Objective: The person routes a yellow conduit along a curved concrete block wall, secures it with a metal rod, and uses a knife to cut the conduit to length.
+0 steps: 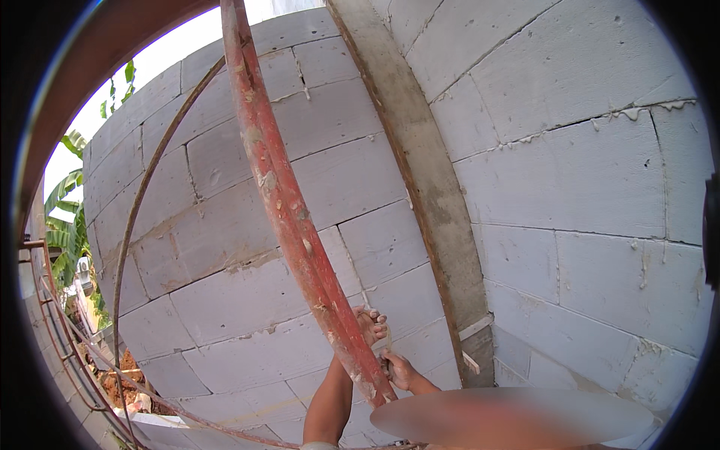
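Observation:
A red, mortar-spattered pole (289, 202) slants down in front of me and partly covers my left hand (372, 327). The left hand's fingers are curled, and a thin pale stick-like piece (365, 297) shows just above them. Close below it on the right, my right hand (402, 372) is closed in a pinch. A thin pale strand (388, 341) runs between the two hands; its kind is too small to tell. Behind both hands stands a wall of large grey blocks (247, 322).
A second block wall (592, 180) rises on the right, with a concrete column (442, 172) in the corner. A thin bent rusty bar (139, 195) arcs at left. Metal framing (64, 337), banana leaves (67, 195) and reddish soil (127, 382) lie farther left. A blurred patch hides the lower right.

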Tool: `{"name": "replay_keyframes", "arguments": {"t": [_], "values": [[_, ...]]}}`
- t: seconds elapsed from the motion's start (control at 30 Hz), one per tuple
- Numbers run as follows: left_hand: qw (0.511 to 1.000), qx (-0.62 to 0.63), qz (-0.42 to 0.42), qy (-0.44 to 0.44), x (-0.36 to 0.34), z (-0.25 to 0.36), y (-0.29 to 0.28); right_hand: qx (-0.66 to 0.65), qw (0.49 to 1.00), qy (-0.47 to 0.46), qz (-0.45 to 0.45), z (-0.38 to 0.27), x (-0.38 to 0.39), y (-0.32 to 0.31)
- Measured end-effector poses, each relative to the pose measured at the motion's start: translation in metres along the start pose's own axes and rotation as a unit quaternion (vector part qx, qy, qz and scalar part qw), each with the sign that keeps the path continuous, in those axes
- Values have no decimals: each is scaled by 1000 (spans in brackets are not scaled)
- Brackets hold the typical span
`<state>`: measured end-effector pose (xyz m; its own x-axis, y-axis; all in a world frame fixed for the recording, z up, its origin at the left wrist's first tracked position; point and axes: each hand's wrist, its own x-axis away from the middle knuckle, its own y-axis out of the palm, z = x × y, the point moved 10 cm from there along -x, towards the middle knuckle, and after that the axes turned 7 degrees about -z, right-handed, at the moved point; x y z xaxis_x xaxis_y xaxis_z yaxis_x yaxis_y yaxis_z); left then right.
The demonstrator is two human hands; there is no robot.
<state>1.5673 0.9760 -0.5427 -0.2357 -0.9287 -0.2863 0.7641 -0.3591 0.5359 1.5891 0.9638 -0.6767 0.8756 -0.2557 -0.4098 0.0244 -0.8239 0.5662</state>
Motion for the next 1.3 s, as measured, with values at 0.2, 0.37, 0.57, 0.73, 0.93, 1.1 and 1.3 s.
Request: {"name": "replay_keyframes", "arguments": {"t": [0.2, 0.37, 0.57, 0.73, 0.93, 1.1, 1.3], "values": [[995, -84, -5, 45, -28, 70, 50, 126, 992, 6, -7, 5, -31, -17], [986, -131, -8, 102, -38, 131, 72, 247, 968, -30, 41, 71, -54, -22], [970, -244, 6, 5, -77, 122, 46, 253, 947, -38, 194, 59, -30, -135], [943, -326, -5, -62, -101, 108, 48, 167, 957, -74, 225, 9, 2, -154], [941, -337, 30, -22, -150, 103, 0, 298, 929, 24, 217, 14, 1, -178], [859, -497, 79, 94, -139, 113, 16, 412, 885, 16, 217, 8, -9, -129], [794, -592, 86, 110, -119, 128, 10, 412, 886, 42, 209, 9, -11, -116]]}}
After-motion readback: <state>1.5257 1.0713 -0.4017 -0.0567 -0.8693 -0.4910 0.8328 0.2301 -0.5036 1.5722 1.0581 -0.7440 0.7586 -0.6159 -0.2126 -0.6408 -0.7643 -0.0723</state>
